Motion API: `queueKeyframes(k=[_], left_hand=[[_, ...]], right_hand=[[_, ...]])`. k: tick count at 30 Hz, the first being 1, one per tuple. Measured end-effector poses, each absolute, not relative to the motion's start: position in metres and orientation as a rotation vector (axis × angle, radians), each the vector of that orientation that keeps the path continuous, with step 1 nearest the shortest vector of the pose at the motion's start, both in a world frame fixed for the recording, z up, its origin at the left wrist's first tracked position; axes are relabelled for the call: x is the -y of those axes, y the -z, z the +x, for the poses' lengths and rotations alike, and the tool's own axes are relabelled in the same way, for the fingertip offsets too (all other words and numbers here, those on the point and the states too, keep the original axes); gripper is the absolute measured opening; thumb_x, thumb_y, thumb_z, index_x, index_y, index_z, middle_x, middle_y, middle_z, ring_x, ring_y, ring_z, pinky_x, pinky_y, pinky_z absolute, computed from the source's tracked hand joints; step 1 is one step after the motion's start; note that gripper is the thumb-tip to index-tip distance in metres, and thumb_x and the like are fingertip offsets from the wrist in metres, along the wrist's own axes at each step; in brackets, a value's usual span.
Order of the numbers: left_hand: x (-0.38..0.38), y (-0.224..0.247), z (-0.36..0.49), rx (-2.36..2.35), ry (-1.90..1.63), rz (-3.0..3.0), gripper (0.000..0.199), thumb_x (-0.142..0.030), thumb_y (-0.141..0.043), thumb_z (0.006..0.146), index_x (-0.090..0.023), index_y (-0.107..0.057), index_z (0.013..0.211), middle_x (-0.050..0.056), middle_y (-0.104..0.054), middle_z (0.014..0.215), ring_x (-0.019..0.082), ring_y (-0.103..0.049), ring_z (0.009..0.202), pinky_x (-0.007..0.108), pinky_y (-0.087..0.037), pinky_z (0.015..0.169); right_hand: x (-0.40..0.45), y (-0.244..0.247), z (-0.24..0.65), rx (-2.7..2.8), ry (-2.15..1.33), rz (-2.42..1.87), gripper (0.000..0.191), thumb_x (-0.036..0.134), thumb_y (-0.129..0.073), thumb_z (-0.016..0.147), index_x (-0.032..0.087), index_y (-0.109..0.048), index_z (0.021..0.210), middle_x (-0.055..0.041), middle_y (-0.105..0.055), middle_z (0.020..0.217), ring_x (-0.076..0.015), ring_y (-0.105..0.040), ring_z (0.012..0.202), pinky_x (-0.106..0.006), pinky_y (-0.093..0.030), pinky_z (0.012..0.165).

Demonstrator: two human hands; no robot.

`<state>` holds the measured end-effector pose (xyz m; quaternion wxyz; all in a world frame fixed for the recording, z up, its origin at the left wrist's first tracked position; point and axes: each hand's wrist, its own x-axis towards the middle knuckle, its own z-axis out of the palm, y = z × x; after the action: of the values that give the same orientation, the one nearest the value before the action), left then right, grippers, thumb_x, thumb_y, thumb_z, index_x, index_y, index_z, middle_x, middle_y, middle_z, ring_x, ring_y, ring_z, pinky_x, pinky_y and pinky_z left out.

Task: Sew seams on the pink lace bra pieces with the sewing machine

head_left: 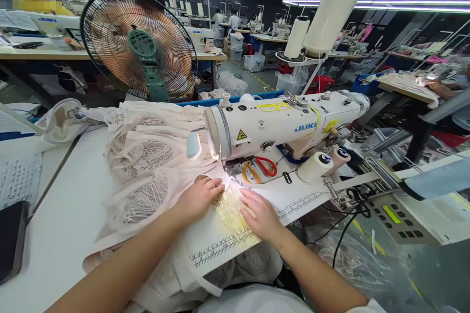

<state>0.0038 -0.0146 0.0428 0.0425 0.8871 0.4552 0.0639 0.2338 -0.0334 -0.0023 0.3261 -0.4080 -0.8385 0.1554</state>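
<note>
fan (138,44) behind sewing machine (282,124), lace pieces (147,166) left of it

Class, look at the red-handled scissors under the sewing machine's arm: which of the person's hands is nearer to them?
Right. The right hand lies just below the red-handled scissors; the left hand lies farther off to their left.

Both forearms are bare from wrist to above the elbow. The left hand (198,198) and right hand (261,215) carry no gloves, rings, watch or bands that can be seen. A white garment covers the torso at the bottom edge, and a white short sleeve edge shows at the right upper arm.
</note>
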Motion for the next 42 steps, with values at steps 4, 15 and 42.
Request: queueKeyframes(k=[4,15,42], left_hand=[[0.007,-0.046,-0.002,-1.353,-0.200,2.707,0.051,0.001,-0.035,0.080,-0.020,-0.060,0.119,0.008,-0.062,0.124,0.023,-0.057,0.106,0.036,-0.049,0.089],[-0.001,-0.046,-0.007,-1.290,-0.208,2.691,0.049,0.000,-0.035,0.083,-0.020,-0.065,0.116,0.009,-0.063,0.125,0.025,-0.059,0.103,0.040,-0.049,0.087],[-0.029,-0.064,-0.012,-1.553,0.126,2.908,0.040,-0.003,-0.040,0.083,-0.016,-0.066,0.112,0.011,-0.063,0.122,0.025,-0.057,0.109,0.039,-0.046,0.095]], right_hand=[[0.032,0.001,0.233,2.214,-0.416,-1.065,0.028,0.020,-0.047,0.085,0.016,-0.067,0.104,-0.0142,-0.064,0.121,-0.0250,-0.059,0.115,-0.045,-0.050,0.098],[0.035,0.001,0.233,2.151,-0.465,-1.050,0.029,0.024,-0.044,0.088,0.015,-0.068,0.100,-0.0145,-0.066,0.118,-0.0248,-0.060,0.112,-0.045,-0.050,0.098],[0.084,-0.026,0.127,2.689,-0.302,-0.271,0.042,0.052,-0.057,0.082,0.017,-0.060,0.107,-0.0062,-0.069,0.096,-0.0188,-0.065,0.078,-0.030,-0.055,0.067]])
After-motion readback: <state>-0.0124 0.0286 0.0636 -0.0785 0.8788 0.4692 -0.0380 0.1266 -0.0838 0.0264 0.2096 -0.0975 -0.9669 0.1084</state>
